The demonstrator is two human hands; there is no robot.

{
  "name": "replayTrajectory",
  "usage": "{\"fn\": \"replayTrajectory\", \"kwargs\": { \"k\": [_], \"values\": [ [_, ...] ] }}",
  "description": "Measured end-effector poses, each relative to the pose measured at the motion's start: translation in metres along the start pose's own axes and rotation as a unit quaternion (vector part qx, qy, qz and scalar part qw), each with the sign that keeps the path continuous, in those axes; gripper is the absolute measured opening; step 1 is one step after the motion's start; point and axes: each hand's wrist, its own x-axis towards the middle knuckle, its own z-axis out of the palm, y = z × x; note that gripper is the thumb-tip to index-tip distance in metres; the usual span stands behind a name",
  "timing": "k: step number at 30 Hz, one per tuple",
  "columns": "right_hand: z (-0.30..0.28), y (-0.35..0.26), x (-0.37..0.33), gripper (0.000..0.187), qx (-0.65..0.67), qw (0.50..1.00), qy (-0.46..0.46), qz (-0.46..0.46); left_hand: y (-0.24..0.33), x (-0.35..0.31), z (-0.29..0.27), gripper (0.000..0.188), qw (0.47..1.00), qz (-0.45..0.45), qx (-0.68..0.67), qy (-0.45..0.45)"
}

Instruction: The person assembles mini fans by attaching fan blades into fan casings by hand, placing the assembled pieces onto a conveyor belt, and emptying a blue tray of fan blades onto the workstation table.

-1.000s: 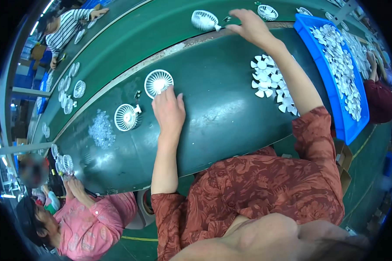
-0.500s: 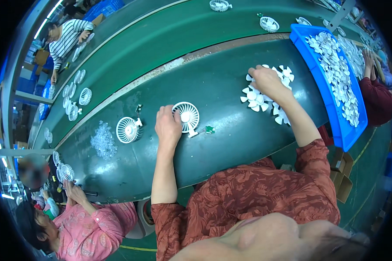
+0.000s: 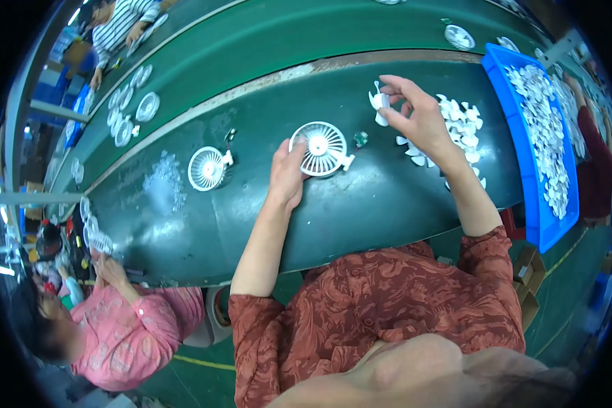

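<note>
My left hand [image 3: 289, 173] grips the left edge of a round white fan housing [image 3: 324, 144], tilted up off the green bench. A small green circuit board [image 3: 361, 139] hangs by the housing's right side. Between the thumb and fingers of my right hand [image 3: 415, 112] is a white fan blade [image 3: 379, 103], held above the bench. Under and beside that hand lies a pile of loose white fan blades [image 3: 464, 129]. Left of my left hand, a second white fan housing [image 3: 207, 168] rests on the bench, with a small board [image 3: 231, 134] behind it.
A blue tray [image 3: 498, 81] full of white blades stands at the right. Small clear parts [image 3: 163, 183] lie heaped on the left. Beyond runs a green conveyor [image 3: 251, 47] carrying housings. A person in pink [image 3: 143, 326] works at the left; another in stripes [image 3: 119, 30] sits across.
My right hand has lifted a fan blade from the pile and moved toward the housing. My left hand has raised and tilted the housing, which lay on the bench before.
</note>
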Motion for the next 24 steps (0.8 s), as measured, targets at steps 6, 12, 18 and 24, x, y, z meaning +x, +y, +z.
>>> {"fn": "replayTrajectory", "kwargs": {
  "k": [6,12,18,24],
  "values": [
    [0.043,-0.040,-0.019,0.045,-0.117,0.969,-0.085,-0.201,-0.004,-0.001,0.008,0.036,0.992,0.010,-0.045,-0.115],
    [0.069,-0.040,-0.022,0.043,-0.148,0.962,-0.105,-0.206,-0.010,-0.011,0.013,0.027,0.994,0.033,-0.031,-0.103],
    [0.065,-0.034,-0.021,0.046,-0.096,0.966,-0.064,-0.231,-0.013,-0.006,0.009,0.024,0.994,0.100,0.006,-0.051],
    [0.042,-0.015,-0.004,0.045,-0.117,0.975,-0.064,-0.178,-0.010,-0.004,0.012,0.026,0.992,0.110,0.054,-0.031]
  ]
}}
